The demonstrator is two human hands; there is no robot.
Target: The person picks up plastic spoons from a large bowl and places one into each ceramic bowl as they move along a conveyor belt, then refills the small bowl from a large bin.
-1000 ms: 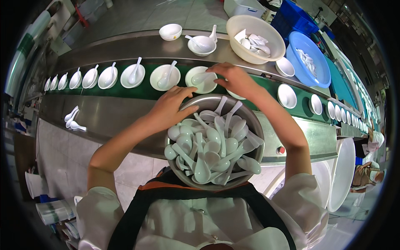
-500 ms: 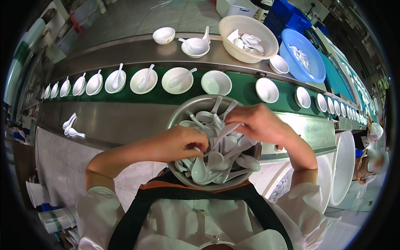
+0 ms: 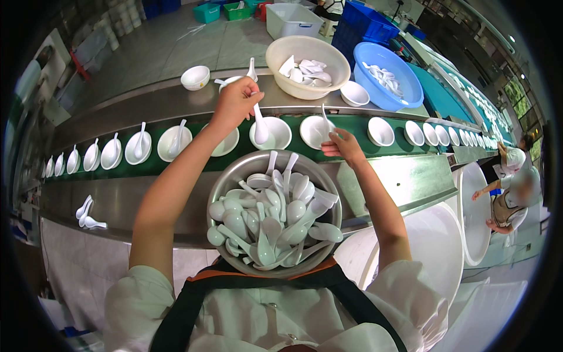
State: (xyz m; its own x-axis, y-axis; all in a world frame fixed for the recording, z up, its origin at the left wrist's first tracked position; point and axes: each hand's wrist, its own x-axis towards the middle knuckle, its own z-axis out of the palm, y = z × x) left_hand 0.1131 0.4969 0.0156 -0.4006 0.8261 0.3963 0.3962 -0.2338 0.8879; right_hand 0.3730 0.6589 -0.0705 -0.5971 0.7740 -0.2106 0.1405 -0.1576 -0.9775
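My left hand [image 3: 237, 104] pinches the handle of a white spoon [image 3: 260, 130], its bowl end hanging down into a white bowl [image 3: 280, 134] on the green conveyor belt. Beside it, my right hand [image 3: 345, 146] has its fingers stretched out at the lower right edge of another bowl [image 3: 310, 132]. A spoon [image 3: 325, 115] stands in that bowl with its handle up; whether my fingertips touch it is unclear. Close to my body sits a round metal basin [image 3: 215, 196] heaped with white spoons [image 3: 267, 226]. My left wrist partly covers a bowl [image 3: 227, 144] on the belt.
Bowls with spoons [image 3: 138, 145] line the belt to the left; bowls [image 3: 381, 131] continue to the right. Beyond the belt stand a cream basin [image 3: 275, 53] and a blue basin [image 3: 413, 88] holding spoons. Loose spoons [image 3: 88, 216] lie at the left ledge. Another person [image 3: 509, 196] is far right.
Both hands have left the metal basin and reached forward over the belt, the left with a spoon. A spoon now stands in the bowl by my right hand. The view has shifted.
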